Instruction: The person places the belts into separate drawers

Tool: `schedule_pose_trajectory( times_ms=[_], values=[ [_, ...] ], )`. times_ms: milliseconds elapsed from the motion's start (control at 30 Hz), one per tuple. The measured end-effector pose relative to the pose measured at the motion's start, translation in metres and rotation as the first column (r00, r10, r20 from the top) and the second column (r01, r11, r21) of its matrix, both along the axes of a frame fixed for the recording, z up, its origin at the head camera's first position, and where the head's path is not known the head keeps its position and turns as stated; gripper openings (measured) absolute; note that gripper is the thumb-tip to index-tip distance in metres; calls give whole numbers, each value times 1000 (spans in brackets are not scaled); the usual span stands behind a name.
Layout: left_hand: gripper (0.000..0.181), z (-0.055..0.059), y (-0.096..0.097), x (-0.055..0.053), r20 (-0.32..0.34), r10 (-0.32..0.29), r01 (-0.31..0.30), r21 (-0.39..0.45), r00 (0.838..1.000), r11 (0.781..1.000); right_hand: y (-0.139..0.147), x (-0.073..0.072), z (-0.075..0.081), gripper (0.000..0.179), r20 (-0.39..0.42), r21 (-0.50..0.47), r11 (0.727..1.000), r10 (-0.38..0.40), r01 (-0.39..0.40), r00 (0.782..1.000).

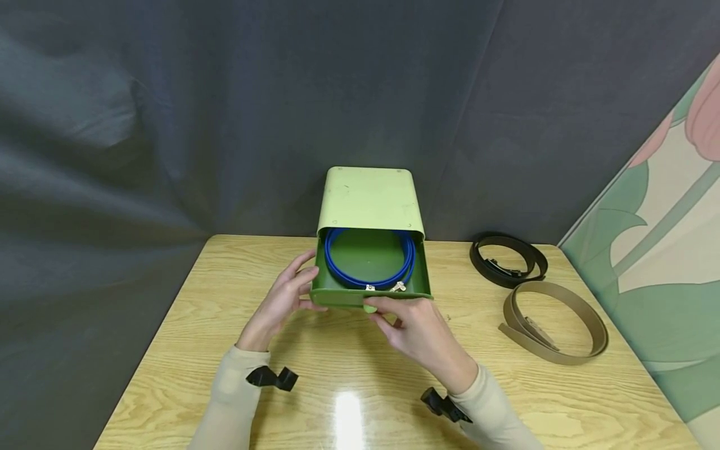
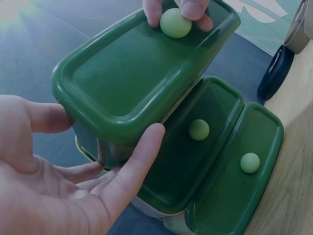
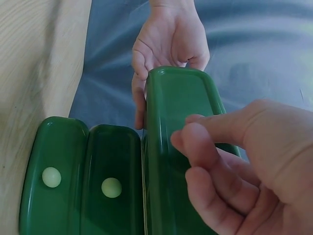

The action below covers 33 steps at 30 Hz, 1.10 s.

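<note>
A light-green cabinet [image 1: 368,199] has its top green drawer [image 1: 337,299] pulled out toward me. Inside the drawer lies a thin blue coil [image 1: 410,259] with small metal fittings at the front; its exact kind is unclear. My right hand [image 1: 419,325] pinches the drawer's round light-green knob [image 2: 176,23] between thumb and fingers. At the drawer's left side is my left hand [image 1: 278,300], its fingers spread and fairly straight against the side and front corner. Below, the middle drawer [image 2: 168,176] and bottom drawer [image 2: 230,200] sit closed, each with a round knob.
On the right of the wooden table [image 1: 185,350] lie a coiled black belt [image 1: 478,259] and, nearer me, a coiled beige belt [image 1: 599,331]. A dark curtain [image 1: 270,112] hangs behind the cabinet. Floral fabric [image 1: 669,250] borders the right side.
</note>
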<state>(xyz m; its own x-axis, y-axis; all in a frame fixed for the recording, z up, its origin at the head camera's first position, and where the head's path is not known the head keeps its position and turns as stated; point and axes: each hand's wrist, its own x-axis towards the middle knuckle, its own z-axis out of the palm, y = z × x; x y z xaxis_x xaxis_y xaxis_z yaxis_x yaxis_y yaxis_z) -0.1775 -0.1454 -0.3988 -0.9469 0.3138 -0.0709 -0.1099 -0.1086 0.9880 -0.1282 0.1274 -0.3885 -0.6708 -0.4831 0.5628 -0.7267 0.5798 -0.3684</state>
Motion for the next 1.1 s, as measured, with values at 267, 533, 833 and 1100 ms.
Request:
schedule_pose_trajectory(
  times_ms=[267,533,833,1100],
  values=[
    [64,1,0,0,-10,0,0,-10,1000,1000,0,0,0,25,-26,0,1000,2,-2,1000],
    [64,1,0,-1,2,8,-8,-19,1000,1000,-1,-1,-1,25,-38,-18,1000,15,-16,999],
    [63,-1,-1,0,11,26,-26,-8,1000,1000,-2,-2,-2,26,-64,-29,999,14,-16,998],
    [67,0,-2,0,10,21,-21,1,1000,1000,-2,-3,-4,27,-84,-51,999,15,-19,996]
  ],
)
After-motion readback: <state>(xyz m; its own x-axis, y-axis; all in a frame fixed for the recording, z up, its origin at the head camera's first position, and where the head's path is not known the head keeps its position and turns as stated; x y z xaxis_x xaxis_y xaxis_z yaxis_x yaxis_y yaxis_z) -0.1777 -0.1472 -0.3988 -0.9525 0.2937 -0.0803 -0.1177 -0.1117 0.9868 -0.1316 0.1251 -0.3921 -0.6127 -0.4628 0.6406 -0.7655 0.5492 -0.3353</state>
